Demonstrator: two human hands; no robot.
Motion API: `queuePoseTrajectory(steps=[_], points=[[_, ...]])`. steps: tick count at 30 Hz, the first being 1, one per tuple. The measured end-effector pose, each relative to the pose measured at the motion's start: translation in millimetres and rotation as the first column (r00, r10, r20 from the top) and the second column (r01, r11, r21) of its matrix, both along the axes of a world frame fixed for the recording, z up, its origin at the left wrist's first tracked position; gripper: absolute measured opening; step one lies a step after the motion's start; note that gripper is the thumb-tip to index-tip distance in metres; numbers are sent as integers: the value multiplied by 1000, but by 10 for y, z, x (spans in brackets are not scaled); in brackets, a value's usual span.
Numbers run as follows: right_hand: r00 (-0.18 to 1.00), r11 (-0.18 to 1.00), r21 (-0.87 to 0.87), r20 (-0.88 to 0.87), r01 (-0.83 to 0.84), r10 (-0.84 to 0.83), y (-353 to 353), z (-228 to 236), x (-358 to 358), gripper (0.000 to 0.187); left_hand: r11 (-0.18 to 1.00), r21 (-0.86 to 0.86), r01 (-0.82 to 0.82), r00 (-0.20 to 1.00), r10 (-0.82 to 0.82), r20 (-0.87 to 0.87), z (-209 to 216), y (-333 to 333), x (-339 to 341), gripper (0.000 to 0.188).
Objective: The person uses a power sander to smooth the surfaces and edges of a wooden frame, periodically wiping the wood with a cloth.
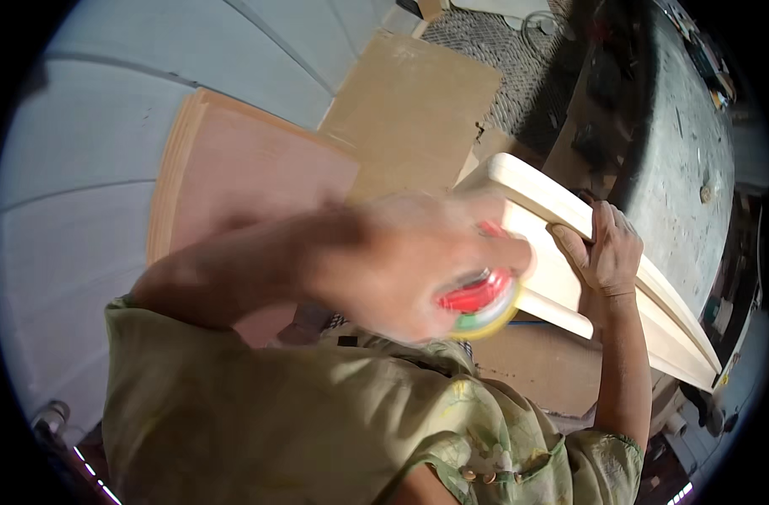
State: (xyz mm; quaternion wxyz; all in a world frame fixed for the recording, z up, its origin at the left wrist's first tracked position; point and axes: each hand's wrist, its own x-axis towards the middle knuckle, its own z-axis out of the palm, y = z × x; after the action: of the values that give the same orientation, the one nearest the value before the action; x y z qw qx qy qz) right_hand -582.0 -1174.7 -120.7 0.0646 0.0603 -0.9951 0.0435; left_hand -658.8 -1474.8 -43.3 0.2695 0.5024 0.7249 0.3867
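Note:
My left hand (409, 265), smeared by motion, is closed around a round thing with red, white, green and yellow layers (477, 295); blur hides its exact kind. It is over the near end of a pale wooden frame-like piece (540, 185), which stretches away to the lower right. Whether the round thing touches the wood, I cannot tell. My right hand (613, 248) grips the upper rail of that piece, with the thumb on the inner side and the fingers over the edge.
A pinkish panel with a wooden edge (258, 168) leans at the left by a pale wall (90, 135). Brown board (418, 93) lies beyond, beside a patterned mat (468, 38). A long grey worn tabletop (683, 160) runs along the right, with small items at its far edge.

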Motion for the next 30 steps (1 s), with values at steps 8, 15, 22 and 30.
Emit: queuePoseTrajectory(steps=[8,15,22,30], points=[[998,1000,16,-57,8,-7,25,-51,39,57,806,-170,-567,224,349,910,-893,-578,343,63],[998,999,40,-58,27,-25,26,-20,83,59,805,-193,-561,292,410,864,-1066,-560,364,57],[996,1000,12,-93,2,-1,57,-25,84,62,894,217,-392,825,446,-348,-247,49,59,49],[998,999,-39,-57,1,-3,91,-80,67,57,991,-46,-125,826,78,-559,-131,686,93,52]])
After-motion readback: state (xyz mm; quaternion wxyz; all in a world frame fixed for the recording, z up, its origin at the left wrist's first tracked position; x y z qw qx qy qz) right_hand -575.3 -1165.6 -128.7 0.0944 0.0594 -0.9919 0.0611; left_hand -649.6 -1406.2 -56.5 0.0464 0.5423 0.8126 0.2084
